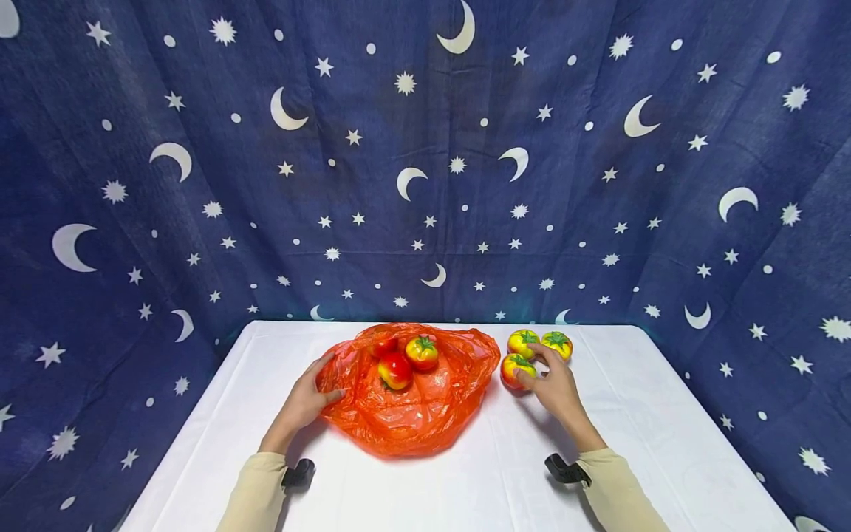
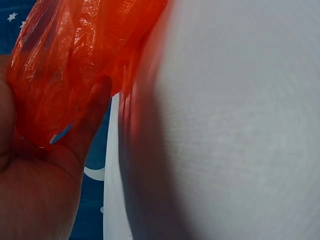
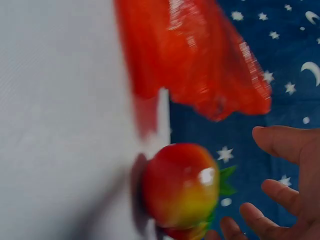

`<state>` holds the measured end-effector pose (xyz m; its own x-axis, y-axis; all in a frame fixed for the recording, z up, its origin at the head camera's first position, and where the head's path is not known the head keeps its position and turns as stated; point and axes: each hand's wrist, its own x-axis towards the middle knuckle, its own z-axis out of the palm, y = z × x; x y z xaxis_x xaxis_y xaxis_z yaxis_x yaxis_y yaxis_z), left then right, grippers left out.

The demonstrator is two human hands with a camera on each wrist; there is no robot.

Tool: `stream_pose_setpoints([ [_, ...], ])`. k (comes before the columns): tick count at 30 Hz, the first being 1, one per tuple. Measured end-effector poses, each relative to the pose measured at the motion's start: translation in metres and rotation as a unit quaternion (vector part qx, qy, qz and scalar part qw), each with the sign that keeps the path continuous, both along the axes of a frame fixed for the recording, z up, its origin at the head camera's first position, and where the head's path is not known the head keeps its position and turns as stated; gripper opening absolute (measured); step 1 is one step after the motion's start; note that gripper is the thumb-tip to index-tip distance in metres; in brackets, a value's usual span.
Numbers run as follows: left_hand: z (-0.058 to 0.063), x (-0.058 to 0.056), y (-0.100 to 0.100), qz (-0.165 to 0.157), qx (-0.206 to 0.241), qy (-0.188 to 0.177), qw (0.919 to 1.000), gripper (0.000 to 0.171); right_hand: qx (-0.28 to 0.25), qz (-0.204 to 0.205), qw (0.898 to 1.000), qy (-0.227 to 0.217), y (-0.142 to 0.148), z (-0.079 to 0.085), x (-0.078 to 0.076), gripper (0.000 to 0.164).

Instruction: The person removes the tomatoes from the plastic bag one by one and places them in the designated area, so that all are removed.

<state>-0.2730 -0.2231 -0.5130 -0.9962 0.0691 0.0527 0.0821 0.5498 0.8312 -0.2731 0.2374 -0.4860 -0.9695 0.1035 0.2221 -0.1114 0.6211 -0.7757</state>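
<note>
A red plastic bag (image 1: 425,421) lies spread on the table with three red-and-yellow toy tomatoes on it; one of them is a tomato (image 1: 395,370) resting beside a tomato with its green top up (image 1: 422,353). My left hand (image 1: 307,399) touches the bag's left edge, its thumb and fingers apart with film between them. To the right of the bag, my right hand (image 1: 555,384) reaches over the nearest tomato (image 1: 517,372), fingers spread. In the right wrist view that tomato (image 3: 181,185) sits apart from the visible fingertips.
Behind the right hand stand two more toy tomatoes, one at the back (image 1: 522,343) and one to its right (image 1: 557,344). A white cloth covers the table (image 1: 425,495). A blue curtain (image 1: 425,199) with moons and stars hangs behind it.
</note>
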Motion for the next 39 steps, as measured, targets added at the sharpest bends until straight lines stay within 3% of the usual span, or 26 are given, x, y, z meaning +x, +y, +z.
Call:
stream_pose_setpoints([
  [11,0.002,-0.002,0.0,-0.004,0.005,0.005,1.0,0.082,-0.018,0.029,0.994,0.101,-0.014,0.035,0.017,0.056],
  [21,0.003,0.0,0.0,0.001,-0.006,0.013,0.9999,0.083,-0.037,0.045,0.988,0.143,-0.033,0.065,0.034,0.055],
  [26,0.004,0.0,0.001,0.001,-0.006,0.018,0.9998,0.083,-0.057,0.078,0.985,0.143,-0.043,0.07,0.039,0.054],
  [39,0.004,0.001,0.002,-0.001,-0.002,0.005,1.0,0.082,-0.047,0.152,0.975,0.155,-0.082,0.071,0.05,0.048],
])
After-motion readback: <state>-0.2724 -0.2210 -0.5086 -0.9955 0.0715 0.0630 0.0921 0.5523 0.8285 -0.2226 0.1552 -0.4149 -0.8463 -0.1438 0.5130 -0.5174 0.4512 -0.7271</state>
